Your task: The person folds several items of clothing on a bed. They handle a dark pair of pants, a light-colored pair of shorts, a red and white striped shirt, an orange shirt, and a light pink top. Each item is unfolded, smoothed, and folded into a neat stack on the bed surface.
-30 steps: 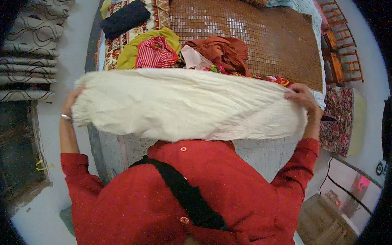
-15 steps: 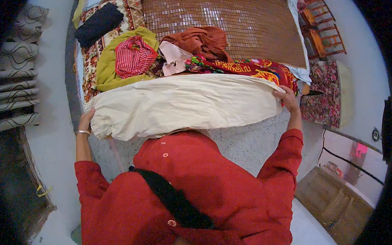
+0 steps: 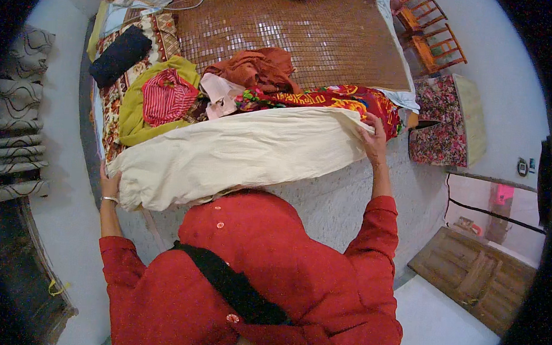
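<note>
Between your left hand (image 3: 110, 184) and your right hand (image 3: 375, 139), the white cloth (image 3: 246, 154) closes the way forward. Behind it, the yellow-green cloth (image 3: 130, 120), the rust cloth (image 3: 258, 70) and the red patterned cloth (image 3: 351, 102) also obstruct. You have room over the brown mat (image 3: 335, 41) beyond them, and over the floor (image 3: 416, 195) at your right.

The long cloth (image 3: 240, 153) is showing plain cream. The shirt (image 3: 267, 245) is glowing solid red, its strap (image 3: 235, 286) staying out in black. A cap-like bundle (image 3: 168, 99) is carrying red and white stripes; the cloth under it (image 3: 130, 130) is turning yellow-green. A scarf (image 3: 255, 65) is showing rust, another cloth (image 3: 221, 94) pale pink. A third (image 3: 327, 96) is mixing red with yellow motifs. The mat (image 3: 335, 41) is displaying brown checks, the curtain (image 3: 17, 102) dark wavy lines on grey.
</note>
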A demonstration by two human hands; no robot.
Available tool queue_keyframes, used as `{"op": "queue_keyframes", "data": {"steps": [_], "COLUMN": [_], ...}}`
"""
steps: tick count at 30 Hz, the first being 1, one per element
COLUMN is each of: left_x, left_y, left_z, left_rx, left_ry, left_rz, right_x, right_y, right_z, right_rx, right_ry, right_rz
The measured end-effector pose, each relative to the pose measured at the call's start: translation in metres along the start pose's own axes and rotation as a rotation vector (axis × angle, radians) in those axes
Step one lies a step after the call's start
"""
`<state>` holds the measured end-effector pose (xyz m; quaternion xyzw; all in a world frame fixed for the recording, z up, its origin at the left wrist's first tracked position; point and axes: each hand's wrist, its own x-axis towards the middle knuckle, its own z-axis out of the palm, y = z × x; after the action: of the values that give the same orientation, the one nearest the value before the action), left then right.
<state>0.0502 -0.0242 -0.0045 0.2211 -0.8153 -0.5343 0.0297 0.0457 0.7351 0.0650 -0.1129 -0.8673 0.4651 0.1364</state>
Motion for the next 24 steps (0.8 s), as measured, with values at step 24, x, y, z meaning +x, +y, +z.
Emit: {"op": "queue_keyframes", "data": {"steps": [24], "left_x": [0.026], "left_y": [-0.002], "left_z": [-0.055], "left_rx": [0.56], "left_ry": [-0.108], "left_rz": [0.08], "right_x": [0.061], "right_y": [0.016], "right_z": [-0.02], "right_rx": [-0.219], "right_ry": [-0.476], "right_rz": [-0.031]}}
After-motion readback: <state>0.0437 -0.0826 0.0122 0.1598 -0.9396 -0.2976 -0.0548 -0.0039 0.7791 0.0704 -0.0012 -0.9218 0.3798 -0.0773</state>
